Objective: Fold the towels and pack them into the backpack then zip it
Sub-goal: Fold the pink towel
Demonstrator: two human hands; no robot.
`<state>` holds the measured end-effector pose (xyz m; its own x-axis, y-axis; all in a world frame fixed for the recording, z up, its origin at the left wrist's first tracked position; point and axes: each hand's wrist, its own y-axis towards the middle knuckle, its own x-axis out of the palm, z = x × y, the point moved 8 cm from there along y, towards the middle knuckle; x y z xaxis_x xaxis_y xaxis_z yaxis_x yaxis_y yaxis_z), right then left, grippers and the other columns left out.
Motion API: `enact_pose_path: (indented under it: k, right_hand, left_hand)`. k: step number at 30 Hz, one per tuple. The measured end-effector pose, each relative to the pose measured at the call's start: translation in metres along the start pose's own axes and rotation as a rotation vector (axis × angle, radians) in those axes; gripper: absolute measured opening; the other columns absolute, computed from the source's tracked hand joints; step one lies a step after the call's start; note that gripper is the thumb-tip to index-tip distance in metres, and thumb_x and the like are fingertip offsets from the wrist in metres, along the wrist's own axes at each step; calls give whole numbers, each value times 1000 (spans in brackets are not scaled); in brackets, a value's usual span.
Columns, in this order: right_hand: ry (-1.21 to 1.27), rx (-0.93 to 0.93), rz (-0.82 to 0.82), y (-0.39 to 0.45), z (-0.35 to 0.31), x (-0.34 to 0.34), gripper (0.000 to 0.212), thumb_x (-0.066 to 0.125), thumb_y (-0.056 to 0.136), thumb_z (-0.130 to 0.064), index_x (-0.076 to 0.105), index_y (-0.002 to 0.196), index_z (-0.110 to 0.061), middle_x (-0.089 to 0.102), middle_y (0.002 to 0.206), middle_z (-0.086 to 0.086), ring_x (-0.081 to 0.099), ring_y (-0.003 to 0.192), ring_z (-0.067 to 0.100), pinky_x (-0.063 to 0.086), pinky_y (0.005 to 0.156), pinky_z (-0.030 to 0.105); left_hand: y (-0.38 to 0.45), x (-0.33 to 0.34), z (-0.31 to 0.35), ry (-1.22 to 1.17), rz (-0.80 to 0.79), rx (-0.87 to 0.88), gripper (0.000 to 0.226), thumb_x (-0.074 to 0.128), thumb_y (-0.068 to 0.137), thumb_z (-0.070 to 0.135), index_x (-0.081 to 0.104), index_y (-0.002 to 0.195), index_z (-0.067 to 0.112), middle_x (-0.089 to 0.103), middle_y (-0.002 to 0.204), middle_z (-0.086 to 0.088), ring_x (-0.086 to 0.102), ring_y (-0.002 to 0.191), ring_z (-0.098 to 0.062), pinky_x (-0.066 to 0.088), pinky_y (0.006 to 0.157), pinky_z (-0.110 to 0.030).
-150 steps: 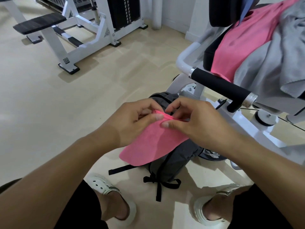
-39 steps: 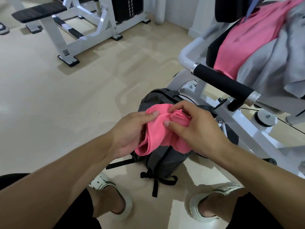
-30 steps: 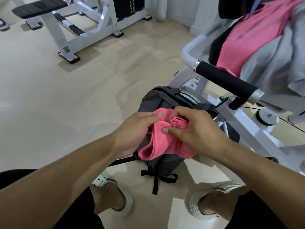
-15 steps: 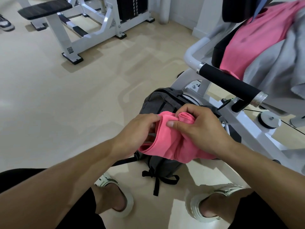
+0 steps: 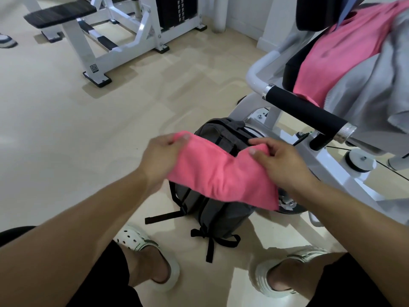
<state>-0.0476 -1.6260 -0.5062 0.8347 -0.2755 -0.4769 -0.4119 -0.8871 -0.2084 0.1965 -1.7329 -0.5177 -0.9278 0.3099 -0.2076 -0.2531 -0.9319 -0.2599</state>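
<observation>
Towel: pink towel (image 5: 219,173), folded into a band, is held over the backpack (image 5: 221,209) on the floor — ready to drop in.
Left hand (image 5: 162,157): fingers pinch its left end.
Right hand (image 5: 281,161): fingers pinch its right end.
Waiting: pink and grey towels (image 5: 365,69) draped on the machine, far right.

both forearms reached forward and down, hands held apart at one level, left hand (image 5: 162,157) pinched on one end of a pink towel (image 5: 218,173), right hand (image 5: 282,161) pinched on the other
</observation>
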Motion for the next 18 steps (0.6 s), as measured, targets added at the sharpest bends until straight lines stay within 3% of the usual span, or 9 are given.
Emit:
enact_pose_path:
  k: [1, 3, 7, 9, 11, 13, 15, 18]
  right_hand:
    - [17, 69, 24, 7, 13, -7, 24, 66, 99, -25, 72, 121, -31, 70, 118, -10, 67, 110, 14, 56, 101, 40]
    - [74, 167, 29, 15, 33, -14, 17, 65, 100, -22, 73, 106, -35, 72, 111, -4, 69, 107, 24, 60, 93, 46]
    - [171, 267, 55, 21, 58, -17, 13, 63, 101, -22, 71, 94, -30, 75, 107, 4, 70, 107, 28, 57, 98, 45]
    - [183, 281, 69, 20, 59, -17, 16, 58, 104, -30, 70, 94, -25, 74, 105, 4, 69, 105, 26, 54, 101, 44]
    - [179, 283, 86, 19, 58, -18, 25, 53, 106, -38, 69, 95, -22, 72, 105, 2, 66, 105, 24, 49, 99, 43]
    - [165, 288, 105, 18, 56, -19, 25, 52, 106, -39, 67, 97, -22, 70, 104, 1, 63, 105, 23, 45, 95, 41]
    - [152, 298, 111, 17, 57, -19, 24, 54, 105, -40, 65, 96, -22, 69, 104, 4, 64, 107, 27, 50, 98, 46]
    - [187, 318, 81, 14, 53, -14, 25, 55, 104, -42, 64, 96, -19, 69, 110, 10, 66, 108, 32, 55, 99, 53]
  left_hand:
    - [11, -18, -3, -7, 97, -10, 34, 66, 86, 49, 80, 104, 24, 78, 107, 5, 70, 109, -18, 52, 104, -43]
    - [24, -45, -6, 8, 221, -13, 32, 62, 94, 47, 76, 110, 22, 73, 112, 5, 66, 112, -19, 51, 98, -34]
    - [33, -54, -17, 50, 236, 10, 38, 51, 101, 50, 72, 100, 18, 67, 98, 7, 60, 94, -14, 44, 79, -29]
    - [33, -54, -20, 108, 239, 6, 46, 47, 101, 52, 65, 88, 12, 61, 87, 3, 54, 81, -16, 41, 74, -32]
    - [36, -56, -27, 125, 255, -38, 46, 46, 102, 50, 60, 84, 10, 57, 86, 0, 51, 81, -19, 38, 73, -34]
    - [38, -56, -35, 100, 239, -93, 42, 44, 104, 45, 67, 97, 10, 63, 99, 0, 56, 94, -20, 43, 83, -32]
    - [39, -52, -44, 87, 188, -160, 41, 43, 104, 42, 69, 115, 13, 66, 118, -3, 60, 113, -24, 46, 102, -38]
    - [36, -44, -40, 134, 136, -157, 42, 40, 102, 39, 66, 127, 17, 64, 128, -3, 57, 121, -25, 44, 107, -41]
